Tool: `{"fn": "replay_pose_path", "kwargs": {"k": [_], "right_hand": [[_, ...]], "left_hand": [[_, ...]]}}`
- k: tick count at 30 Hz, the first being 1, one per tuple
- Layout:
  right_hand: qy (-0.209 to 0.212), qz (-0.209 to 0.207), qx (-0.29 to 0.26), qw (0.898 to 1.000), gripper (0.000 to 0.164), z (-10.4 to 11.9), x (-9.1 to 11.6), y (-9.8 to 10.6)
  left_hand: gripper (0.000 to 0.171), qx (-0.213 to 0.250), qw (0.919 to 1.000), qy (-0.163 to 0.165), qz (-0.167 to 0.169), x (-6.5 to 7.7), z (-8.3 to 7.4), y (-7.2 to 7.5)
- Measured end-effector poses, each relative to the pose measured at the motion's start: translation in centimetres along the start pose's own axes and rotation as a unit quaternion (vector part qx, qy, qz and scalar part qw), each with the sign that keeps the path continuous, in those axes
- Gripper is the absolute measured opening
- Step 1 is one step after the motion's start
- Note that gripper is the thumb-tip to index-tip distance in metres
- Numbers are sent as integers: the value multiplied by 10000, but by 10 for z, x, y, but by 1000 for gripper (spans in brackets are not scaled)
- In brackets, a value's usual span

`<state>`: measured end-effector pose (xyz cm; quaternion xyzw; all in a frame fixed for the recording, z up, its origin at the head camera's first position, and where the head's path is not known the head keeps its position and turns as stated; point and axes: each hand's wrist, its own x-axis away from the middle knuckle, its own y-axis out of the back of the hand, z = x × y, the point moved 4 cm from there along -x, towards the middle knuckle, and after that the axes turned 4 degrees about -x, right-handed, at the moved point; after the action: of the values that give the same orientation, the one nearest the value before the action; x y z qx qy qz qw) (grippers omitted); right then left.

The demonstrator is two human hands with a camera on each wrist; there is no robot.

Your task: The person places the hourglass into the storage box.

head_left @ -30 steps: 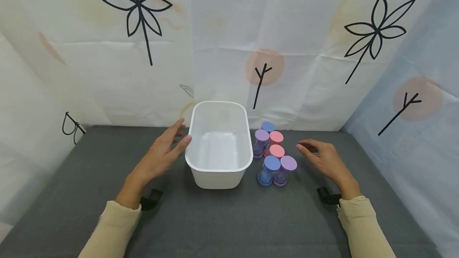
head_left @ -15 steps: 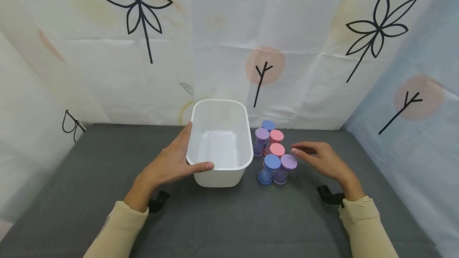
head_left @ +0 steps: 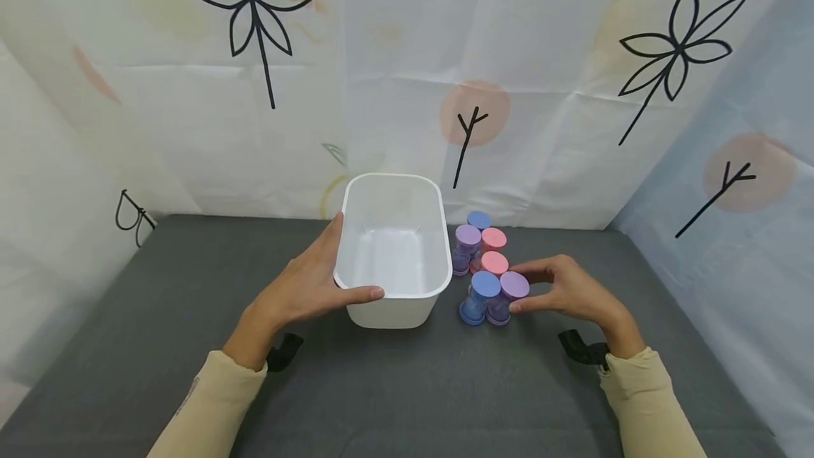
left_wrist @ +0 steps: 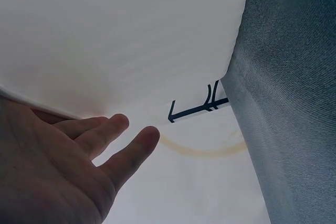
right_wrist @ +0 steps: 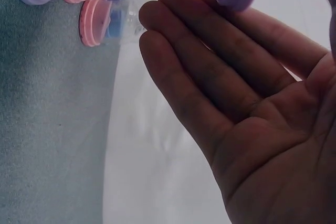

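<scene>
1. While the left hand [head_left: 299, 295] rests at the near left corner of the white bin [head_left: 389, 314], its thumb lies along the near rim and its straight fingers reach away along the outside of the left wall. The left wrist view shows those fingertips spread a little apart.

2. The white bin stands upright on the grey table [head_left: 394, 401], left of the group of timers and between the two hands.

3. On the right, the right hand [head_left: 575, 294] comes to the near purple timer [head_left: 514, 285] from its right side. The thumb is on the near side and the fingers on the far side, parted about as widely as the timer's lid. The right wrist view shows the fingers long and nearly straight beside a purple cap; the thumb is out of that view, so I cannot tell whether they press on the timer.

4. The near blue timer [head_left: 485, 284] stands just left of the near purple timer. Beyond these come the near pink timer [head_left: 494, 262], the far pink timer [head_left: 493, 238], the far purple timer [head_left: 468, 235] to its left, and the far blue timer [head_left: 479, 220] farthest back. All six stand upright, close together.

5. A pale cloth backdrop [head_left: 394, 34] with dark line-drawn flowers hangs beyond the far table edge.
</scene>
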<state>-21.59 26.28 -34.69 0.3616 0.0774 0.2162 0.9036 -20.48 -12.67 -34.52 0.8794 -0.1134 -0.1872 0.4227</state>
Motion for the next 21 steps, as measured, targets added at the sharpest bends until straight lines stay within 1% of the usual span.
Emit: {"fn": "replay_pose_path", "kwargs": {"k": [6, 11, 18, 21], "right_hand": [[4, -24, 70, 10000, 58, 2, -3, -1], [75, -91, 110, 9999, 54, 2, -1, 1], [167, -418, 125, 9989, 50, 9, 8, 10], [359, -631, 58, 9973, 47, 14, 14, 17]], "left_hand": [[124, 142, 9999, -72, -43, -1, 1, 0], [127, 253, 9996, -77, -72, -1, 2, -1], [127, 279, 9993, -226, -90, -3, 1, 0], [126, 316, 9991, -268, -91, -3, 0, 0]]}}
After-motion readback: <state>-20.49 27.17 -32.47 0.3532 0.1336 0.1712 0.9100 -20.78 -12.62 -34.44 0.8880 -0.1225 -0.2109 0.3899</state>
